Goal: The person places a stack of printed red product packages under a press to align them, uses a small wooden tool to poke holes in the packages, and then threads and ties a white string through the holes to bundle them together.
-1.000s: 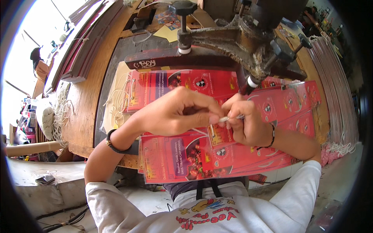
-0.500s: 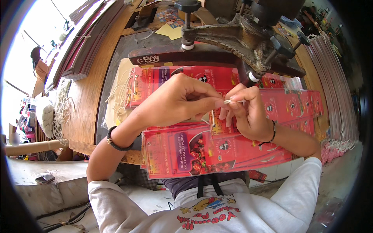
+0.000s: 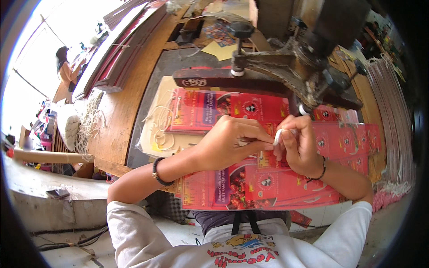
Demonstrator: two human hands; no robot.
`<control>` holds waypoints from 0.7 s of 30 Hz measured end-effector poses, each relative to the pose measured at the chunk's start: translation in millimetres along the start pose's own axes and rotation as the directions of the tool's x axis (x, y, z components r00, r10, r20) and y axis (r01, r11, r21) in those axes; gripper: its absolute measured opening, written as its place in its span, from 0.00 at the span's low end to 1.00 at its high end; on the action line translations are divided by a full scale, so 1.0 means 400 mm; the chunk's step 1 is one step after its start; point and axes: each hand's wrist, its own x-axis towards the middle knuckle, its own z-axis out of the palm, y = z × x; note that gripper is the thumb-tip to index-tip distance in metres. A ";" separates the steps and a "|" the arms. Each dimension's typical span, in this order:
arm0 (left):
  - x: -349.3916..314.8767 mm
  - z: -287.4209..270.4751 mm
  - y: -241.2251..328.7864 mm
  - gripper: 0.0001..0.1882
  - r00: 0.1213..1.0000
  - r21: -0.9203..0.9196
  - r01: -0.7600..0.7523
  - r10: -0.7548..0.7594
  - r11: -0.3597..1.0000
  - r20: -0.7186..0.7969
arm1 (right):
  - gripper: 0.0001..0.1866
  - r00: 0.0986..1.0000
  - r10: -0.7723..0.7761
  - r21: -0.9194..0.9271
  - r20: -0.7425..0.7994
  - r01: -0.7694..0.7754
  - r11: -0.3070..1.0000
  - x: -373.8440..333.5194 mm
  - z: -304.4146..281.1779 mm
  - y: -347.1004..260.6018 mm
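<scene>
The white cord (image 3: 278,135) lay in the narrow gap between the two hands, on the near side of the press (image 3: 306,56) and a little left of its closest white-tipped foot. Only a short, bent length of it showed: from the left fingertips it rose and curled over toward the right forefinger, so its long axis could be read only as a small arc. Neither hand was the nearer one — both were touching it. The left hand (image 3: 271,144) had thumb and finger drawn together at the cord's lower end, and a scrap of white also showed within its curl. The right hand (image 3: 286,134) was pinched narrow around the upper bend, its other fingers folded below.

Under the hands, nearer the person than the press, overlapping red printed sheets (image 3: 286,194) reached out past the front of the surface (image 3: 118,134). Another red stack (image 3: 192,105) sat beside the press's dark bar, on its near side, with loose white strings (image 3: 164,139) over a tan board (image 3: 157,114) to the left of that.

Farther left of the press, long bundled panels (image 3: 120,56) were piled up, and beyond them a co-worker (image 3: 67,69) stood against the bright side of the room. To the right of the press hung a tall, pale bundle (image 3: 391,107); behind it, the room fell into shadow.
</scene>
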 end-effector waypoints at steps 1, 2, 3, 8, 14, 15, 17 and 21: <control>-0.003 0.000 -0.005 0.06 0.999 0.053 -0.040 0.041 0.998 -0.016 | 0.07 1.000 0.005 -0.009 -0.004 -0.005 1.000 -0.004 0.003 0.003; -0.006 0.001 -0.006 0.06 1.000 0.039 -0.020 0.020 0.999 -0.021 | 0.07 1.000 0.010 -0.017 -0.008 -0.010 1.000 -0.002 0.004 0.004; -0.009 0.003 -0.005 0.06 1.000 0.025 0.001 0.000 1.000 -0.025 | 0.07 0.999 -0.045 -0.086 0.012 0.046 0.995 0.009 -0.001 0.002; -0.014 0.005 -0.011 0.09 0.999 -0.043 0.035 -0.033 0.998 0.034 | 0.08 0.998 -0.043 -0.058 -0.036 0.041 0.998 0.001 -0.001 0.012; -0.007 0.007 0.006 0.08 0.999 0.046 -0.023 0.025 0.999 -0.049 | 0.09 0.997 0.058 -0.021 -0.044 -0.059 0.998 -0.009 -0.006 0.002; -0.003 0.004 0.010 0.08 0.998 0.066 0.003 0.002 0.998 -0.070 | 0.10 0.995 0.076 -0.007 -0.061 -0.076 0.997 -0.002 -0.002 -0.005; -0.008 0.003 0.009 0.08 0.990 -0.081 0.062 -0.071 0.995 -0.122 | 0.09 0.996 0.078 -0.056 -0.039 -0.080 0.995 0.006 0.007 -0.012; -0.009 0.002 0.019 0.14 0.978 -0.262 0.098 -0.142 0.960 -0.156 | 0.07 0.990 0.140 -0.069 -0.030 -0.142 0.988 0.010 0.004 -0.013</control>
